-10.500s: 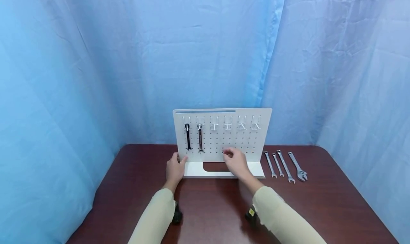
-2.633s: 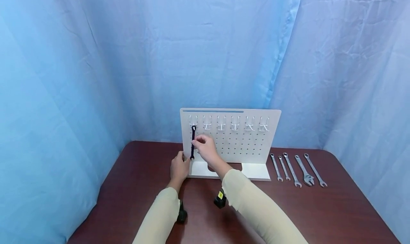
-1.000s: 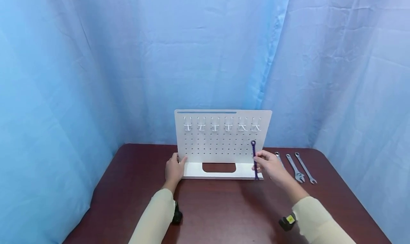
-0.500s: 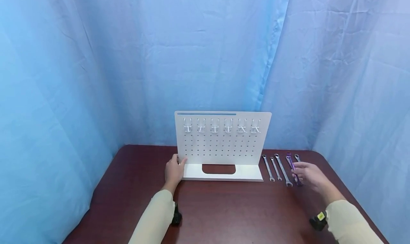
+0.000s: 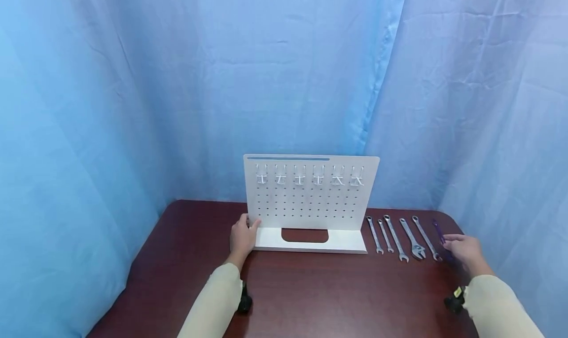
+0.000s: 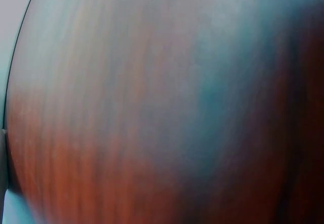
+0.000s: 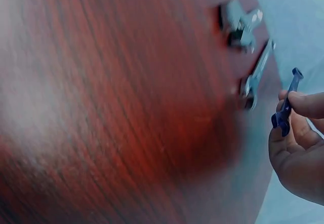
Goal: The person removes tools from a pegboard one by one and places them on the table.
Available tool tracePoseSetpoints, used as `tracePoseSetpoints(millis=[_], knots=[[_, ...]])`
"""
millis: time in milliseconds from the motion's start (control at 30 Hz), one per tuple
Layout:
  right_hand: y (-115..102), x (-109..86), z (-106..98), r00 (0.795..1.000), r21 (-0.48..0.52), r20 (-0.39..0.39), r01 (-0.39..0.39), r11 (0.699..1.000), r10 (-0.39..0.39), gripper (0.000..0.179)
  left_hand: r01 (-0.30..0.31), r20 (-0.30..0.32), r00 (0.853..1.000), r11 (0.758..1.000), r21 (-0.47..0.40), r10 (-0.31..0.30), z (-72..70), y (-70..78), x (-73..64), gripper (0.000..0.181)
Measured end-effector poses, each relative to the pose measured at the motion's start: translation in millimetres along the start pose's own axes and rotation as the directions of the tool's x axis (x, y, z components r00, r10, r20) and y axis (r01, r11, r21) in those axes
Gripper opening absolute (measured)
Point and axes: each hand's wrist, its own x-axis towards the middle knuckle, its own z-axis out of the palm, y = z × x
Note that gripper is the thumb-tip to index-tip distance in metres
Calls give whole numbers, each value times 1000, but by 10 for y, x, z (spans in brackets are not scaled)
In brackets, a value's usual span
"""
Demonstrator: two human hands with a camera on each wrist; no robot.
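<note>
In the head view my left hand (image 5: 242, 236) grips the lower left edge of a white pegboard stand (image 5: 306, 200), thumb in front and fingers reaching behind. My right hand (image 5: 464, 250) is at the table's right side, pinching a dark purple combination wrench (image 7: 289, 100) between thumb and fingers. In the right wrist view the wrench's open end points toward the camera. To the left of this hand lie silver combination wrenches, the nearest (image 5: 427, 238) beside an adjustable wrench (image 5: 412, 239). The left wrist view is mostly blurred tabletop, with that hand hidden.
Several white double-prong hooks (image 5: 300, 176) line the pegboard's upper part, with nothing hanging on them. More silver wrenches (image 5: 395, 238) lie in a row right of the stand. Blue curtains (image 5: 284, 81) enclose the dark red-brown table (image 5: 319, 288) behind and at the sides.
Two wrenches hung on the board at first, then only the dark one. My right hand took that off its hook and carried it right, past the row. My left hand stays at the board's edge.
</note>
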Motion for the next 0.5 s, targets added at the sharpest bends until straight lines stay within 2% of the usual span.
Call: tracePoseSetpoints(millis=[133,233,367,500], knots=[[72,-14,-10,999,8,-11,-48,999,48,42,-4,7,1000,1000,2,4,14,5,9,45],[97,-27,1,998,-26,-23,-59,998,58,40,-5,17,1000,1000,-3,5,23,8,21,45],[100,6,28,999,-142,-43,-11,990,5,37,0,13,1000,1000,-10,0,30,-7,36,45],[89,74,55,997,-268,-55,46,962,-63,33,-8,8,1000,1000,-21,8,24,-32,30,44]])
